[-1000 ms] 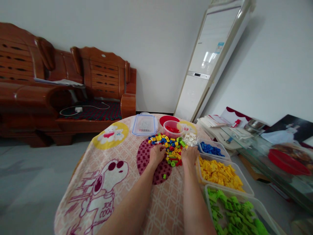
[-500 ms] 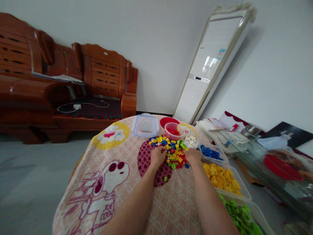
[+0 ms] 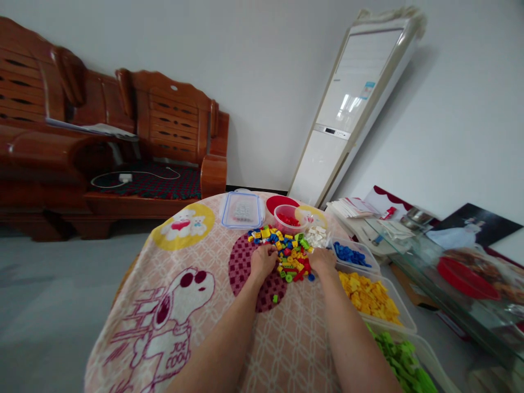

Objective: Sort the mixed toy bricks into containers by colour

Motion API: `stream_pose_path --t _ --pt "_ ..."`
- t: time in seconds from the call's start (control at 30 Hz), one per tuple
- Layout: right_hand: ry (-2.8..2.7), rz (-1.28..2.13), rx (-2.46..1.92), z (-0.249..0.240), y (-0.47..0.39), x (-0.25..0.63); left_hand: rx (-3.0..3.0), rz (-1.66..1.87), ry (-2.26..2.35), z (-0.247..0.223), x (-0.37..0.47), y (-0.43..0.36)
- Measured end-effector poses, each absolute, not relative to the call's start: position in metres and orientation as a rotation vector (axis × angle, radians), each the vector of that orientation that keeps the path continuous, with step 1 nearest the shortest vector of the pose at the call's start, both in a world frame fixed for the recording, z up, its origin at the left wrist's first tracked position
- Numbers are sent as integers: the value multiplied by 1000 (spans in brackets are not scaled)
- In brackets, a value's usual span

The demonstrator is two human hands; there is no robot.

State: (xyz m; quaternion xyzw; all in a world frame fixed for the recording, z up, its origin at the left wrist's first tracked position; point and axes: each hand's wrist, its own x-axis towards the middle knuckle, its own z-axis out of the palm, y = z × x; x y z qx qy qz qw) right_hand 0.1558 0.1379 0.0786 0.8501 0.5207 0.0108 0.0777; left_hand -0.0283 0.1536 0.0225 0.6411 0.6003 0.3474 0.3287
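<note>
A loose pile of mixed toy bricks point(image 3: 290, 256) in yellow, red, blue and green lies on the patterned tablecloth point(image 3: 221, 322). My left hand point(image 3: 263, 261) rests at the pile's left edge, fingers curled toward the bricks; whether it holds one is too small to tell. On the pile's right edge is my right hand point(image 3: 322, 261), its fingertips curled in and partly hidden. White bricks point(image 3: 316, 237) lie just behind it. A single green brick point(image 3: 275, 298) sits apart, nearer to me.
Along the right edge stand tubs of blue bricks point(image 3: 351, 255), yellow bricks point(image 3: 368, 297) and green bricks point(image 3: 403, 360). Behind the pile are a round tub of red bricks point(image 3: 289, 219) and a lidded clear box point(image 3: 243, 211). A glass table point(image 3: 434, 273) stands right.
The whole view has shifted slightly. Both hands stay at almost the same places beside the pile, with only slight finger movement.
</note>
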Motion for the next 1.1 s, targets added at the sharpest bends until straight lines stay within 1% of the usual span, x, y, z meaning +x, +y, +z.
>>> stream_pose_path --t 0.2,0.43,0.7,0.87,1.1 --pt "1576 91 2535 75 132 152 1646 901 1571 25 -28 152" --pt "1671 1 2458 78 136 155 1650 895 1559 30 -29 150" --pt "1910 20 2345 71 121 118 1659 958 1532 16 -28 156" --pt "1979 44 2302 82 116 112 1656 965 1519 16 -28 156" --pt "1876 177 2278 96 118 138 1638 942 1517 21 -29 155"
